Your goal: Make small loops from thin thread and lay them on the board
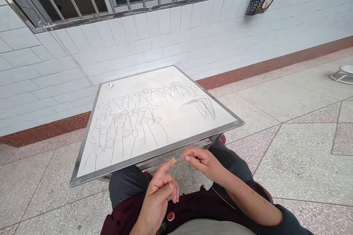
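My right hand (204,163) pinches a thin, pale wire (178,167) between thumb and fingertips, just past the table's near edge. The wire bows down to my left hand (161,194), whose thumb and curled fingers close on it. The left index finger points up, with tan tape (172,161) around its tip. A loose wire tail (223,198) hangs below my right wrist. On the white table (165,75) in front lie several wires with a round loop (126,133) at one end, in uneven rows. To their right is a bunch of loopless, slightly curved wires (205,107).
The table has a grey metal rim (162,151) and stands against a white brick wall (132,49). A tiny white-and-red object (110,85) sits at its far left corner. A patterned bag (261,2) hangs from the window bars. A round stool (344,73) stands far right.
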Tool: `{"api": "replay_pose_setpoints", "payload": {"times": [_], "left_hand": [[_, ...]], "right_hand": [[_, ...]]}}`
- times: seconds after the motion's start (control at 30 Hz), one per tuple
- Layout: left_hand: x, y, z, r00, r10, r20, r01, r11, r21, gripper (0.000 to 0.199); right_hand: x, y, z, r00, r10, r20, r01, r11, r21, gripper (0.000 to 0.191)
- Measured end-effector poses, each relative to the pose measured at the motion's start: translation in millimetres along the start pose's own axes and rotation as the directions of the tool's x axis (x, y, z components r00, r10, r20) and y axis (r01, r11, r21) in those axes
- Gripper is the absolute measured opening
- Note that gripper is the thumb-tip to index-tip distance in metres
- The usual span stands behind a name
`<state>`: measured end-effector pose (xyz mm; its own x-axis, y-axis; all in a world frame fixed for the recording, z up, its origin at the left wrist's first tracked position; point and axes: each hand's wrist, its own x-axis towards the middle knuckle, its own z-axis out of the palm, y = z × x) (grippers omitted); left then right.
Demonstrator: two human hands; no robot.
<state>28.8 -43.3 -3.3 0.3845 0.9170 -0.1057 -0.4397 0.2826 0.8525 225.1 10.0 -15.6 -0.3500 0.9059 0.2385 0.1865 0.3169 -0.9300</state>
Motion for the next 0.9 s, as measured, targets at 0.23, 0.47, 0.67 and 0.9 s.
{"api": "replay_pose_setpoints", "payload": {"times": [0.23,0.47,0.67,0.9], "left_hand": [[-14,9,-10.8,0.997,0.021,-0.075,-0.021,1.0,0.007,0.047],[5,20,6.7,0.991,0.004,-0.133,0.027,0.972,0.234,0.046],[5,9,13.3,0.994,-0.101,-0.041,0.104,0.99,0.09,0.052],[-6,17,9.5,0.986,-0.141,-0.092,0.149,0.985,0.092,0.057]], "right_hand": [[3,12,-33,0.947,0.1,-0.304,-0.069,0.992,0.11,0.013],[-1,-9,-2,0.998,0.004,-0.07,0.0,0.998,0.059,0.014],[-4,-11,10,0.991,-0.132,0.019,0.134,0.987,-0.09,0.015],[-11,-13,-5,0.994,-0.11,0.0,0.109,0.984,-0.143,0.015]]}}
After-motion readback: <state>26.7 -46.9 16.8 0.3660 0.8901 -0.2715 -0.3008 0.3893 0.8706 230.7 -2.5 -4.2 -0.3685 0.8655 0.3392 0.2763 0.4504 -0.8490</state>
